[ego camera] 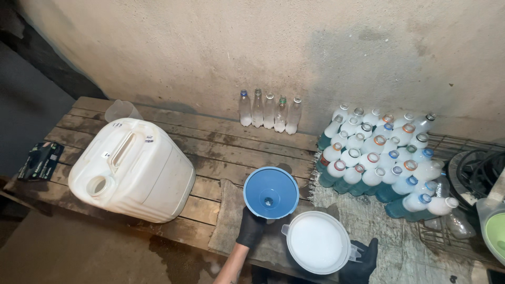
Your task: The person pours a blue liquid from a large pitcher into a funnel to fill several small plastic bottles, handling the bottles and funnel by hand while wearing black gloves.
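Funnel, blue plastic, round (271, 192): near-centre of the bench, mouth up, spout pointing straight down, so its long axis is vertical. Going left to right: big white plastic jerrycan (131, 168) lies on its side on the weathered wooden plank bench (210, 142), cap opening toward me, well apart from the funnel. My left hand (251, 227), black-gloved, sits just below the funnel, fingers closed around whatever is under it; I can't see what, the funnel hides it. Just right of that, my right hand (360, 257), also gloved, grips the handle of a clear plastic jug of white liquid (318, 242), rim nearly touching the funnel's near-right edge. Jug is near-right of the funnel; left hand is nearer it. Far right: stacked bottles with white and blue contents (379, 158).
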